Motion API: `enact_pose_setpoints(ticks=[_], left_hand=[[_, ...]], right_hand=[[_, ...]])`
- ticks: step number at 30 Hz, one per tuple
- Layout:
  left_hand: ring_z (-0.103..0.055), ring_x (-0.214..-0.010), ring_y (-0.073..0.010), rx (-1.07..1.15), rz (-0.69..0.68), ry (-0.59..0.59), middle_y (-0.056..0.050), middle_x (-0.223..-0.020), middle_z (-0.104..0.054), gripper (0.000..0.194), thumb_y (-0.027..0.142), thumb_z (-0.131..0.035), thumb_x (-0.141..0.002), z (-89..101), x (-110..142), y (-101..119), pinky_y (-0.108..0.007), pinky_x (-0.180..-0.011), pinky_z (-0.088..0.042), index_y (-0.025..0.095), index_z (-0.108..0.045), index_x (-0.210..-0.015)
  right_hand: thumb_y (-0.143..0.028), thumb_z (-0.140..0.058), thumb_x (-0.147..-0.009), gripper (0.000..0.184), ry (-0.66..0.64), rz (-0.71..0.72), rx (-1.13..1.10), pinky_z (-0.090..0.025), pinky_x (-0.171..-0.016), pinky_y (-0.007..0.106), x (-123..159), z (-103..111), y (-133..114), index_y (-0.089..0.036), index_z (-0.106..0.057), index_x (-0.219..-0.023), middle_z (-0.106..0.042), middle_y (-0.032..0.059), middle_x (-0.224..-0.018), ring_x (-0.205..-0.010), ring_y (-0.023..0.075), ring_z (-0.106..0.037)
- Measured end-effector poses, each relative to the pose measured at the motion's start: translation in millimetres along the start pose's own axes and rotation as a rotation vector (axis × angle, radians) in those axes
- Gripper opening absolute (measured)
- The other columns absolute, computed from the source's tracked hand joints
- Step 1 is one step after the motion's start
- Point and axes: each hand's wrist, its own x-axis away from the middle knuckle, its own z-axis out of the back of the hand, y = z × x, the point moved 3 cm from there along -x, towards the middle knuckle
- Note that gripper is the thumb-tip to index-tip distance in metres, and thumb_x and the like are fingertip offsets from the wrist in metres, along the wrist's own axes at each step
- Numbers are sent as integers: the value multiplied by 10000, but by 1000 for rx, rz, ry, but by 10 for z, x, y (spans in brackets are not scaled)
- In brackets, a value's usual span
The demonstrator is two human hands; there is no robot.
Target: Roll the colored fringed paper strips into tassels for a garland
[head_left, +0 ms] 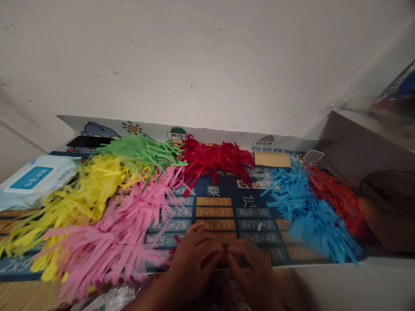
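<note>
My left hand [196,255] and my right hand [251,265] meet at the front edge of the printed mat [223,255]. Thumbs and fingers of both are pinched, the tips almost touching. Whatever lies between them is too small and dark to make out. A bit of red strip [175,242] pokes out beside my left hand. Left of the hands lies a pink fringed paper bunch [129,220], with a yellow one [87,185] beyond it. Green [139,149] and red [215,157] bunches lie at the back. On the right is a blue bunch [311,207].
A wipes packet [35,177] lies far left. Another red bunch [340,196] sits between the blue one and a grey box [382,172]. A tan card piece [272,159] lies at the back by the wall [201,65]. Clear plastic [112,298] shows at the front.
</note>
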Motion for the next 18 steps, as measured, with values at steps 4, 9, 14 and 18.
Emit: enact_pose_setpoints(ticks=[4,9,14,18], left_hand=[[-670,-781,-129,-25,-67,33,24,-845,-737,171,99,-539,-885,-53,39,55,-409,-1066,-337,236,-641,-891],[-672,-785,-127,-3,-65,17,20,-852,-739,162,119,-552,-896,-88,72,81,-404,-1059,-350,245,-649,-929],[-673,-782,-123,12,-87,37,17,-849,-739,166,132,-543,-902,-101,106,85,-364,-1008,-386,251,-659,-899],[-681,-773,-113,14,-110,46,29,-853,-742,163,122,-575,-881,-101,126,73,-342,-1006,-381,254,-665,-915]], right_hand=[[-132,-564,-814,117,20,-27,41,-475,-585,222,62,32,-15,-216,-608,-744,-650,-14,-690,-628,127,-614],[-142,-549,-830,116,18,-27,74,-471,-595,251,124,77,-40,-217,-610,-767,-663,-3,-712,-647,143,-618],[-159,-539,-848,120,12,-26,103,-460,-602,265,191,80,-47,-218,-607,-769,-671,3,-721,-652,149,-622],[-167,-538,-860,119,-1,-45,104,-448,-619,275,235,72,-49,-215,-607,-776,-681,3,-751,-674,156,-623]])
